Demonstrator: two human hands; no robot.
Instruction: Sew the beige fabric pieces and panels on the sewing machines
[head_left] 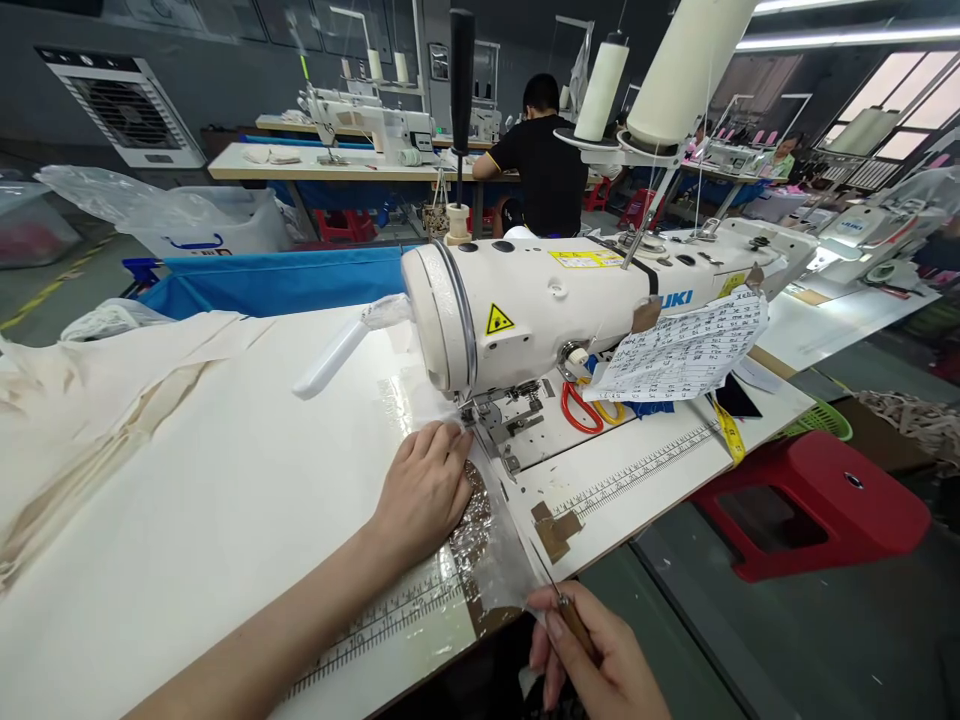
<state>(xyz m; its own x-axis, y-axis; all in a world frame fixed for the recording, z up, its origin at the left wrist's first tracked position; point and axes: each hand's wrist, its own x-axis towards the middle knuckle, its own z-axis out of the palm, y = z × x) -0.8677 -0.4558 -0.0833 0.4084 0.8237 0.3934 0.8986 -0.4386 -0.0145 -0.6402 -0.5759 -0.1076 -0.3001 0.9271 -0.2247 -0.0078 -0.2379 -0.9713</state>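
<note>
My left hand [426, 488] presses down beside the sewing machine's needle area, its fingers curled together on a strip of thin, see-through white material [501, 560]. The strip runs from under the presser foot toward the table's front edge. At that edge my right hand [596, 655] is closed around the wooden handle of an awl [576, 625], whose thin metal shaft points up toward the machine. The strip's near end lies at the fingers of this hand; whether they pinch it is unclear. The white sewing machine [525, 310] stands just beyond both hands.
Red-handled scissors [580, 408] lie by the machine, under a sheet of handwritten paper [679, 350]. A yellow tape measure [729, 435] hangs over the table edge near a red stool [817, 500]. Cream fabric [97, 400] covers the left side. A person [551, 160] sits ahead.
</note>
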